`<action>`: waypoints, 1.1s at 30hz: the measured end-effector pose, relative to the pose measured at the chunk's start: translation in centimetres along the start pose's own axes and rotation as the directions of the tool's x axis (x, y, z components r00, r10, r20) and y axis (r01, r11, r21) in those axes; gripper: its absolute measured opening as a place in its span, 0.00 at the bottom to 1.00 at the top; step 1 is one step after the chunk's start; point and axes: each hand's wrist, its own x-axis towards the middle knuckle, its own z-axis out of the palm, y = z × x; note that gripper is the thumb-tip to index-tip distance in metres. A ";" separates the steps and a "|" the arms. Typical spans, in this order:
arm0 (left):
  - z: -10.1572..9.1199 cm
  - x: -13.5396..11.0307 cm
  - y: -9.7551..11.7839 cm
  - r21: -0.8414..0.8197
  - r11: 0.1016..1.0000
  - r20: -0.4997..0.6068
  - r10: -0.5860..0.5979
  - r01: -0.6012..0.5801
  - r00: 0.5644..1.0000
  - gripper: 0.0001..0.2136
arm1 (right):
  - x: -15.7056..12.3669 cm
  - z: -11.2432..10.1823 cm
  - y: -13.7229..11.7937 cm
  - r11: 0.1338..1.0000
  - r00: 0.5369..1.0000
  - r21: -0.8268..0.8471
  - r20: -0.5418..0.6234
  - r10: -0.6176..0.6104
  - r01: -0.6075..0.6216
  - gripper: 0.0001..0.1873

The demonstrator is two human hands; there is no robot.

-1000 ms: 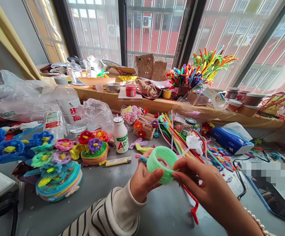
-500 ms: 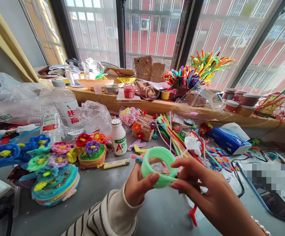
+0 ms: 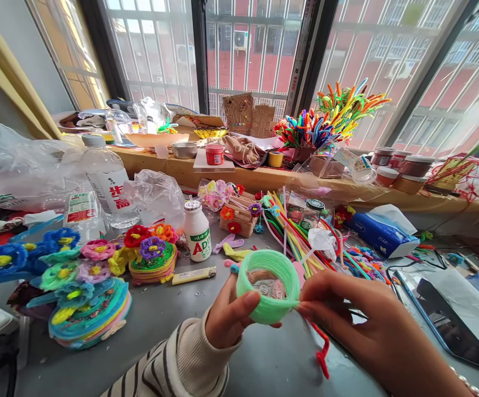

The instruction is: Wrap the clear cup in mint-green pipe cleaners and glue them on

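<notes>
Ring of pale green fluffy strand (image 3: 269, 312): round like a short tube, soft & hairy, strands wound side by side, w/ shiny see-thru stuff showing inside; can't tell if it has a btm. It's up in the air over the smooth grey table (image 3: 272, 372), b/w both hands, tipped so the hole shows.

L hand (image 3: 228, 320): full, curled round the ring's left side. Thumb lies on the front wall, other fingers go behind & under. Arm slants up from btm left in a cream knit sleeve w/ black stripes (image 3: 163, 361).

R hand (image 3: 359, 320): thumb & pointer tips squeezed close tog., pinching a thin green strand end (image 3: 297, 305) at the ring's right edge. Back of hand is up, arm slants in from btm right, w/ a white round-bead bracelet (image 3: 465, 381) on the wrist.

Red fuzzy stick, thin & bent (image 3: 323, 353): hangs below the R hand's fingers, hooked at its low tip; can't see its top.

Long fuzzy sticks in lots of colours (image 3: 278, 227): loose pile behind the ring.

White plastic bottle w/ green label (image 3: 197, 231): upright, near a flat pale yellow lighter (image 3: 193, 275).

Round flat stack of teal, yellow & pink fuzzy coils (image 3: 99, 320): far left, soft petal flowers on top.
</notes>
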 end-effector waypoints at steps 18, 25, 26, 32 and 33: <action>-0.7 0.9 -0.9 -0.086 0.996 0.430 0.032 0.006 0.903 0.23 | -0.4 -0.8 -0.3 0.971 0.986 0.192 0.116 0.123 -0.143 0.12; -0.7 0.8 -0.7 -0.069 0.995 0.426 -0.038 0.074 0.904 0.26 | -0.1 -1.6 0.1 0.920 0.971 0.349 0.216 0.106 -0.178 0.11; -0.7 0.8 -0.7 -0.048 0.996 0.434 -0.048 0.076 0.900 0.27 | -0.1 -1.8 0.2 0.914 0.969 0.362 0.225 0.104 -0.182 0.12; -0.5 0.6 -0.1 0.083 0.996 0.451 -0.026 -0.013 0.892 0.33 | 0.3 -3.3 2.1 0.805 0.955 0.537 0.270 0.121 -0.254 0.10; -0.4 0.5 0.0 0.086 0.996 0.447 -0.002 -0.040 0.895 0.32 | 0.4 -3.3 2.5 0.762 0.946 0.578 0.290 0.143 -0.292 0.10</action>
